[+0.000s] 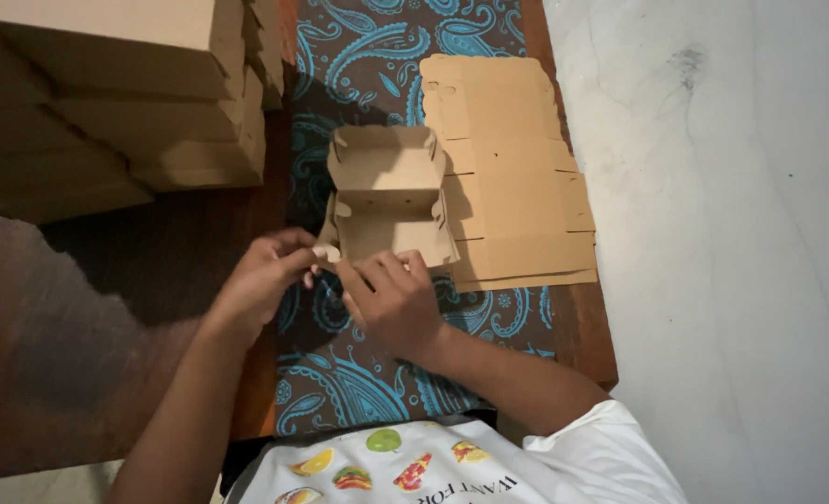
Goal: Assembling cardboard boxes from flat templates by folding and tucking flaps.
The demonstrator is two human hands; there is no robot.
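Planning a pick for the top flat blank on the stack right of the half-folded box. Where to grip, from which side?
Probably the right long edge of the flat cardboard stack, coming from the right: that edge is free and overhangs the patterned runner, whereas the half-folded box and both hands, left hand and right hand, crowd its left.

Setting: wooden table on pale floor.
Dark wooden table (106,308) carries a blue paisley runner (368,56); whitish marbled floor (732,233) lies alongside, dimly lit.

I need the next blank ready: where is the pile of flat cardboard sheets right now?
The flat cardboard sheets lie on the patterned cloth, right of the half-folded box that both hands touch, near the table's right edge.
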